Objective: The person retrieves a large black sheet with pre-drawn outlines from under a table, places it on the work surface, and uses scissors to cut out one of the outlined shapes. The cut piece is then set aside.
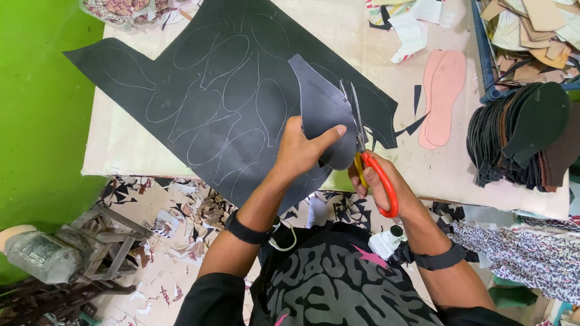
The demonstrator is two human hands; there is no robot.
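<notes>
View: looking down from the head at two bare forearms over a pale counter [125, 150], with a bright green wall on the left.
Left hand: the left hand [301, 150] pinches a dark sole-shaped piece [318, 106], thumb on top and fingers underneath, lifting it partly upright above the counter's near edge.
Right hand: the right hand [375, 180] is clenched through the orange handles of a pair of scissors [367, 152], whose blades touch the right edge of the sole-shaped piece.
Sheet: a large black sheet [206, 87] lies flat across the counter, marked with pale outlines of soles; the held piece appears to join it at the near edge, though the hands hide that spot.
Handling: the material looks thin, light and flexible, stiff enough to stand up when pinched, and not fragile. It is best gripped close beside the cut line, so that it does not flop.
Nearby: a pink pair of insoles [441, 95] lies to the right, and a stack of dark cut pieces [526, 137] beyond it. A blue tray of tan scraps [555, 39] sits at the far right.
In the way: nothing crowds the blades; paper offcuts [411, 21] lie well apart from them.
Floor: trimmings are scattered around an old motor [41, 254].
</notes>
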